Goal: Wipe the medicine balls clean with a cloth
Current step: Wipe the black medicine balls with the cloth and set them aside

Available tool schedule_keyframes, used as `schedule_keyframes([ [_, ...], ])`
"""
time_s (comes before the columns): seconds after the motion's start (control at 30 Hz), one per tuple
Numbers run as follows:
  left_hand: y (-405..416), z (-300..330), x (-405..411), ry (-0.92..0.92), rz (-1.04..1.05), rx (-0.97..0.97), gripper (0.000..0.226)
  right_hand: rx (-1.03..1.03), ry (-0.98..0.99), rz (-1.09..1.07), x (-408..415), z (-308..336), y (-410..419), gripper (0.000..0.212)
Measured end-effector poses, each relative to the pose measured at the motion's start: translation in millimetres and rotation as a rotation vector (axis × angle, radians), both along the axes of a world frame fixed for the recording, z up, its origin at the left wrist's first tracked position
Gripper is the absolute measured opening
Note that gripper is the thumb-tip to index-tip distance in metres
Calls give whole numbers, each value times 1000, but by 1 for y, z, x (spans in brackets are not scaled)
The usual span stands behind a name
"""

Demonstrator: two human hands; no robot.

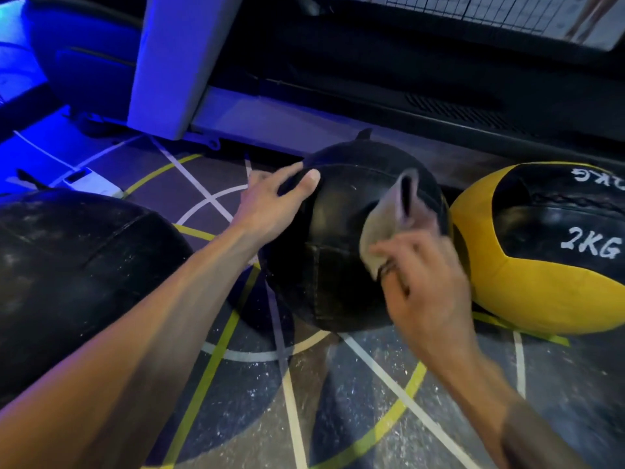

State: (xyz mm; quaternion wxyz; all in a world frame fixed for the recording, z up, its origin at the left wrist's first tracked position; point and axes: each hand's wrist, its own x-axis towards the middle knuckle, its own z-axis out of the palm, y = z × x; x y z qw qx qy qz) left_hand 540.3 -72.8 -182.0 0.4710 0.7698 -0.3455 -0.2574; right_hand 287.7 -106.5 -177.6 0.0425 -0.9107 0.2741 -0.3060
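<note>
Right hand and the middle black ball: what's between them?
The cloth, held by the right hand against the black ball, in the head view.

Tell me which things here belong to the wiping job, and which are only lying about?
For the job:
- cloth, held in the right hand
- middle black ball, steadied by the left hand
- big black ball
- yellow ball

Lying about:
- white box on the floor
- machine base behind the balls
</note>
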Motion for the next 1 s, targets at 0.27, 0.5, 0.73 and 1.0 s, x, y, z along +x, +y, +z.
schedule_keyframes([
  [0.27,2,-6,-9,16,-162,1,86,-118,343,142,-16,-47,22,26],
  [0.5,-25,8,-6,-16,-142,56,88,-67,334,109,-14,-53,16,40],
  [0.73,-42,12,-3,-78,-133,118,95,23,96,28,38,-11,-2,49],
  [1.0,-42,13,6,-16,-160,107,94,-278,547,421,17,-85,7,14],
])
